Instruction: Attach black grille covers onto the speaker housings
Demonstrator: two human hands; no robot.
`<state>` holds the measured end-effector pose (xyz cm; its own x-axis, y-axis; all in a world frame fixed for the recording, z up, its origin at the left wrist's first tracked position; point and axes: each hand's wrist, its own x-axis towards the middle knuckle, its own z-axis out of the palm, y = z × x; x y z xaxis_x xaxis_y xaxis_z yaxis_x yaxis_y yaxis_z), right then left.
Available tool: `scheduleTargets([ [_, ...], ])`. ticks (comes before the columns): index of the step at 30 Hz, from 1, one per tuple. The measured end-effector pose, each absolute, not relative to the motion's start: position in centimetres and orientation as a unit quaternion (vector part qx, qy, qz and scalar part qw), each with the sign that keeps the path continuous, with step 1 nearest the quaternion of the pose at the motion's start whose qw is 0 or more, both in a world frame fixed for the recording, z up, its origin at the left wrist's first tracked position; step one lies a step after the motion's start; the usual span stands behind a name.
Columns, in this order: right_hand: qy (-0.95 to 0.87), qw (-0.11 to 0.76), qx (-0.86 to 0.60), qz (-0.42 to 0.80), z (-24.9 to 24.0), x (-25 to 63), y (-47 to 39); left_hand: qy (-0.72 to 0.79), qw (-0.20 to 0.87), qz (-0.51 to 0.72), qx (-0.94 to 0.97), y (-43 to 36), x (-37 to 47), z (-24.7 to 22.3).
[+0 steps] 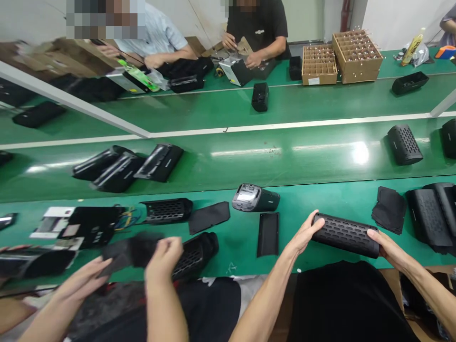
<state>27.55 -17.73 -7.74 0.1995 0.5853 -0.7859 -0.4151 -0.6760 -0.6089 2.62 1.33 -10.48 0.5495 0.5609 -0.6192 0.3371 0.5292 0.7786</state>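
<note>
A long black speaker-like housing with a slotted grille (345, 233) is held level above the green bench between both my hands. My left hand (302, 233) grips its left end, thumb on top. My right hand (389, 246) grips the right end, with the thumb over its upper edge. Left of my left hand lies a dark rectangular panel (268, 234). Behind that panel, a housing with a clear end (254, 197) rests on its side. Thin black sheets (389, 210) are stacked beyond my right hand.
Several black housings (427, 216) stand at the right. At left, a co-worker's hands (162, 259) handle a blurred black piece near a slotted shell (195, 254). A green conveyor (270, 152) carries more housings. Two people work opposite, near divided cardboard boxes (358, 57).
</note>
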Motion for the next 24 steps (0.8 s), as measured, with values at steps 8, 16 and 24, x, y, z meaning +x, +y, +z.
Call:
scheduleTargets([
  [8,0.024,0.367,-0.670,0.645,-8.0,28.6,-17.1,0.440,0.740,0.057,0.506,0.8,2.3,-10.7],
  [16,-0.007,0.357,-0.704,0.614,-8.0,27.5,-19.2,0.434,0.709,0.042,0.554,0.4,1.2,-9.4],
  [24,0.040,0.463,-0.655,0.596,-11.9,33.1,-5.4,0.783,0.367,0.195,0.462,0.0,-8.2,-12.6],
])
